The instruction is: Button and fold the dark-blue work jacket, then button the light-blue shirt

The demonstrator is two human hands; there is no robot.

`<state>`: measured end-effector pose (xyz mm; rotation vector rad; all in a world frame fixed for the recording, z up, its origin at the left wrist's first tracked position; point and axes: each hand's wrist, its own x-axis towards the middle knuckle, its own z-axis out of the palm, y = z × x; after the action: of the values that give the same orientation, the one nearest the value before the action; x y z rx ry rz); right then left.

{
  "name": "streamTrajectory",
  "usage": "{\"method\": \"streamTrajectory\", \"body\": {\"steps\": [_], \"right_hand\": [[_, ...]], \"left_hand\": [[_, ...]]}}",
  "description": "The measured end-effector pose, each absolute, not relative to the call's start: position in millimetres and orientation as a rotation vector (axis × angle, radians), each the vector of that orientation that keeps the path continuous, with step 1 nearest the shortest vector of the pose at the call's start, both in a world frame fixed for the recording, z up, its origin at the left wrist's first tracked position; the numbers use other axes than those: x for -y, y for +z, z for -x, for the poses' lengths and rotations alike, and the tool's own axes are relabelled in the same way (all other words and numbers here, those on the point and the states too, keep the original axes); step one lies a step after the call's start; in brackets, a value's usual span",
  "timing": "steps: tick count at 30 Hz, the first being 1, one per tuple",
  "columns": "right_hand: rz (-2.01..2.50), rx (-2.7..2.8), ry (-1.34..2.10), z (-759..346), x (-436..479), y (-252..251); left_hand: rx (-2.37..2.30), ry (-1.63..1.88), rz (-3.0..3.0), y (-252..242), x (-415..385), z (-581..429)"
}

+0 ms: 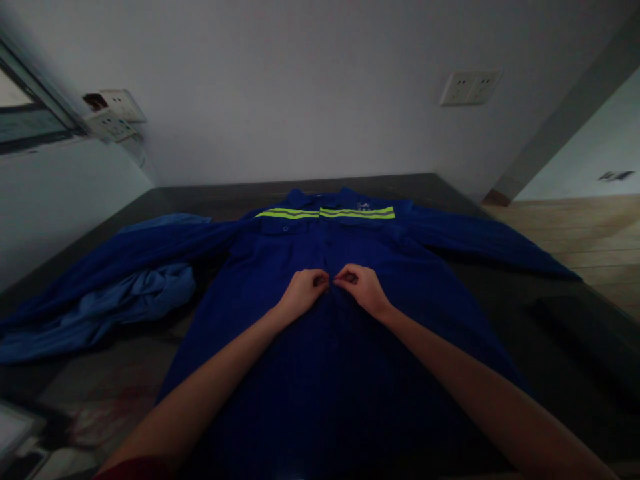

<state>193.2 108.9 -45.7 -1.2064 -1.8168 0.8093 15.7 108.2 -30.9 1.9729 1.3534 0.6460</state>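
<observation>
A dark blue work jacket (290,347) with a yellow-green reflective stripe across the chest lies spread on the dark table, collar away from me and both sleeves stretched out sideways. Over its front opening, my left hand (305,287) pinches the edge of the front placket, fingers closed. Just right of it, my right hand (364,285) is closed in a pinch at the same front edge. The fingertips of both hands nearly meet. Any button between them is too small to make out.
A lighter blue garment (160,290) lies crumpled partly under the left sleeve. A dark flat object (585,340) rests at the right of the table (395,183). Sockets (471,88) are on the wall behind, and wooden flooring (605,233) shows at the right.
</observation>
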Motion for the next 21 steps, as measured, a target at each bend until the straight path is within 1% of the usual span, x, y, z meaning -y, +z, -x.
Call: {"method": "streamTrajectory", "body": {"steps": [4, 11, 17, 21], "right_hand": [[1.223, 1.826, 0.796, -191.7, -107.5, -47.9], [1.209, 1.938, 0.627, -190.4, -105.2, -49.3], [1.168, 1.915, 0.641, -190.7, -103.9, -48.5], [1.154, 1.838, 0.718, -191.1, -106.7, -51.0]], "left_hand": [[-1.366, 0.587, -2.068, -26.3, -105.9, -16.6], [-1.424, 0.563, -2.092, -23.8, -102.0, -17.9], [-1.416, 0.611, -2.053, -30.4, -104.0, -18.6], [-1.387, 0.633, -2.05, -31.5, -106.3, -16.9]]}}
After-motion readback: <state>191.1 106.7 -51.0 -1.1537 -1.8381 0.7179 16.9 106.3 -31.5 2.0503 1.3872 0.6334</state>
